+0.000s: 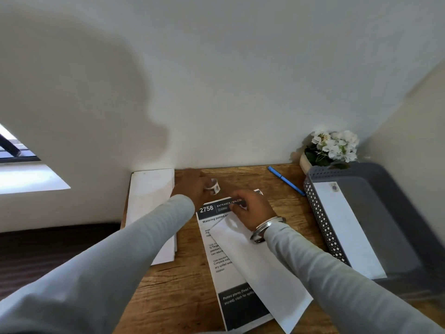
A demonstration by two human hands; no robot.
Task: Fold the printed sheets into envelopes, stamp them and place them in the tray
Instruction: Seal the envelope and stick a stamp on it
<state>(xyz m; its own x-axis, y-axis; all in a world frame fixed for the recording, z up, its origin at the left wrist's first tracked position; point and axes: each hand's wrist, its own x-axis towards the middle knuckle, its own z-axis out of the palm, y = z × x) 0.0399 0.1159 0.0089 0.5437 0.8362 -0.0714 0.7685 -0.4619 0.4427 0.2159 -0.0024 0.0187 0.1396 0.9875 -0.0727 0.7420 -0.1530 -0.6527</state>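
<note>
The white printed sheet (218, 259) headed "2758 ENTRANCE / BALCO…" and "Watering potted pl…" lies mid-frame on the wooden worktop (178, 280) under a plain white envelope (260, 268), the right hand (252, 210) pinching the sheet's top edge and the blurred left hand (190, 186) at a small stamp roll (214, 186), its grip unclear.

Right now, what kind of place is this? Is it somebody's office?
Probably a small desk corner at home or in an office. A wooden desk stands against a white wall, with a blue pen, a printed sheet and a grey tray holding an envelope on it.
</note>
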